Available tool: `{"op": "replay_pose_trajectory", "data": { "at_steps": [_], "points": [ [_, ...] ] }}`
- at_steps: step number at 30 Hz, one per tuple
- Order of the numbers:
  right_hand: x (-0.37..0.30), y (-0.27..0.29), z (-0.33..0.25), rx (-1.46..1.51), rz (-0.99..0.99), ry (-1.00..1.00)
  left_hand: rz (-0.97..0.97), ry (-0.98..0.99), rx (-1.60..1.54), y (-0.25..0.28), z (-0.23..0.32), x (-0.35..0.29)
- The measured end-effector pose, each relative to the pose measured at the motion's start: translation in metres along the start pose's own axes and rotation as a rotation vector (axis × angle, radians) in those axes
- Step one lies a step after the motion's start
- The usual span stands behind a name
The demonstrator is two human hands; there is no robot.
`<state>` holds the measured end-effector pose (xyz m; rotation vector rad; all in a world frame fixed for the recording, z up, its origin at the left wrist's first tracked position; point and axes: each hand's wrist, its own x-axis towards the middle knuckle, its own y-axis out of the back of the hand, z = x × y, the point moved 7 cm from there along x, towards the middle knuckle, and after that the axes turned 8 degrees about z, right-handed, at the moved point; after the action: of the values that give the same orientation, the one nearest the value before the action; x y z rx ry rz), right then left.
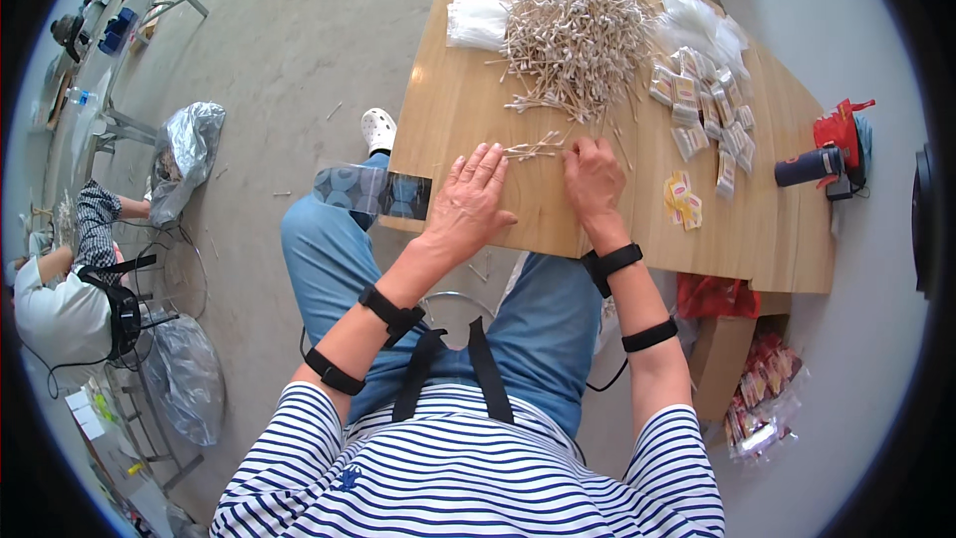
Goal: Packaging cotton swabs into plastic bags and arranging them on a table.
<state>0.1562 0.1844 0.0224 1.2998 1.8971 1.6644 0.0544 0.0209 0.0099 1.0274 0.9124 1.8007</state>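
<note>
My left hand (466, 201) lies flat near the table's front edge, fingers stretched out, its fingertips beside a small loose group of cotton swabs (538, 146). At the right end of that group, my right hand (596, 181) rests on the wood with its fingers curled together; what they hold, if anything, is hidden. Beyond both hands a large heap of cotton swabs (578, 30) covers the middle of the table (438, 110). Yellow-and-white cards (683, 201) lie to the right of my right hand. Farther right sit several filled swab packets (709, 110).
Clear plastic bags (477, 22) lie left of the heap, more bags (705, 25) right of it. A dark bottle (805, 168) and a red bag (842, 134) are at the right edge. Below stands a cardboard box (724, 364). Another person (65, 309) sits far left.
</note>
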Motion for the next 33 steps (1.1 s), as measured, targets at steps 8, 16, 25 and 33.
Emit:
{"op": "replay_pose_trajectory", "data": {
  "at_steps": [8,16,25,33],
  "points": [
    [0.003,-0.011,-0.019,0.19,0.021,0.117,-0.062,-0.029,0.014,0.022,-0.005,-0.029],
    [-0.007,0.0,-0.049,0.374,0.008,0.244,-0.14,-0.102,-0.062,0.027,0.0,-0.047],
    [-0.046,-0.006,-0.06,0.442,-0.174,0.195,-0.077,-0.084,-0.042,0.039,0.002,-0.054],
    [-0.053,-0.002,-0.063,0.455,-0.182,0.144,-0.106,-0.066,-0.066,0.029,0.022,-0.067]
  ]
}}
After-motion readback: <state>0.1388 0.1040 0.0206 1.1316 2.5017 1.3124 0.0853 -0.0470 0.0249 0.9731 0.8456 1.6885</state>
